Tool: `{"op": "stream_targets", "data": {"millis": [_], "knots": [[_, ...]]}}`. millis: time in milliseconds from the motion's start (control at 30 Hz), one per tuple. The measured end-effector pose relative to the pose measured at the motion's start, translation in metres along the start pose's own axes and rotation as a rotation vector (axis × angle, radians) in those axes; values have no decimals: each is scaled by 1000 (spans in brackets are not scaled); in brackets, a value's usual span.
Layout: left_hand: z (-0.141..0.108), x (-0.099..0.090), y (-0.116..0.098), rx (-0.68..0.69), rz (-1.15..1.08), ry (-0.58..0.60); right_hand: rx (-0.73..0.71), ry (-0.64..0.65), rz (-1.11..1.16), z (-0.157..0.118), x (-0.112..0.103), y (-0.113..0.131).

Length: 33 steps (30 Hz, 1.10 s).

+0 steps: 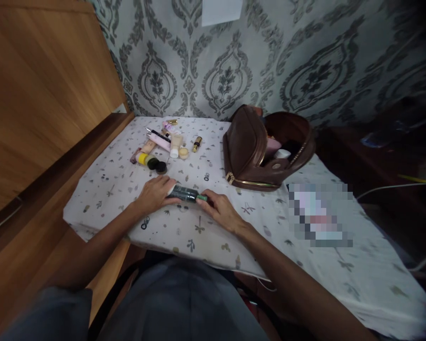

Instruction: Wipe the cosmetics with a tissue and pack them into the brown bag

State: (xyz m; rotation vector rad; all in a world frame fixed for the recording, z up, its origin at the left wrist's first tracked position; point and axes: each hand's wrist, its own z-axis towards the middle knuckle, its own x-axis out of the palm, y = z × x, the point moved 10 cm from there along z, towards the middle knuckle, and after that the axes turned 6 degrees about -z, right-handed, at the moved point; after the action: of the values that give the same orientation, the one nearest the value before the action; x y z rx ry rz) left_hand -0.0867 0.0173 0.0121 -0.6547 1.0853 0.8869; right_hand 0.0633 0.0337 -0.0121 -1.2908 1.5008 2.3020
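Near the table's (213,237) front edge, left hand (155,193) and right hand (220,207) pinch opposite ends of a dark bottle (185,193); open cloth separates it from the brown bag (248,151), toward the back edge.

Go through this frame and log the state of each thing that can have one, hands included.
Left hand: closed around one end of the dark bottle
Right hand: fingers closed at its green end
Dark bottle: held on its side; whether its green end is loosened, cannot tell
Brown bag: unzipped, open, with things inside
Pink tube: lying down
Pixelated item: on the cloth, state unreadable
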Motion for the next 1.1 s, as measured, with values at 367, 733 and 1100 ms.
{"op": "stream_targets", "data": {"millis": [367,733,1100], "knots": [[14,-9,-46,107,210,-151,322,27,362,5,15,-35],[35,-27,-54,178,147,-206,423,-57,808,0,10,-39],[22,24,38,-897,-1322,-393,313,-150,874,1,-2,-36]]}}
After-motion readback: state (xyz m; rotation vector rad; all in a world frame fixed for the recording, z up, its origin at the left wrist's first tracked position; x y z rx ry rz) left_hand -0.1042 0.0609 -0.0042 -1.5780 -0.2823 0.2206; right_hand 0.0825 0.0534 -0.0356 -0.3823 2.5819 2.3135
